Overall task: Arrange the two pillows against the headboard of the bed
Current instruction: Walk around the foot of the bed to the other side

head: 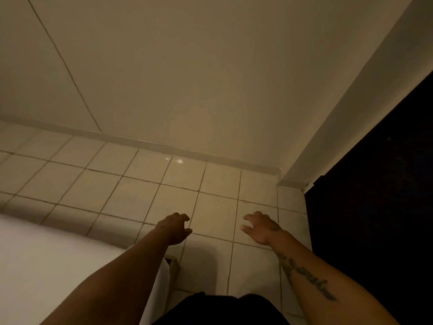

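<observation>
Neither pillow nor the headboard is in view. Only a corner of the bed (58,266), covered in a white sheet, fills the lower left. My left hand (174,228) is stretched out over the tiled floor just past the bed's corner, fingers curled and apart, holding nothing. My right hand (260,227) reaches out beside it, about a tile's width to the right, fingers spread and loosely bent, also holding nothing. A tattoo runs along my right forearm.
Pale square floor tiles (131,184) run up to a plain wall (187,78) with a low skirting. A white door frame (351,109) slants up on the right, and a dark opening (379,195) lies beyond it. My dark clothing shows at the bottom edge.
</observation>
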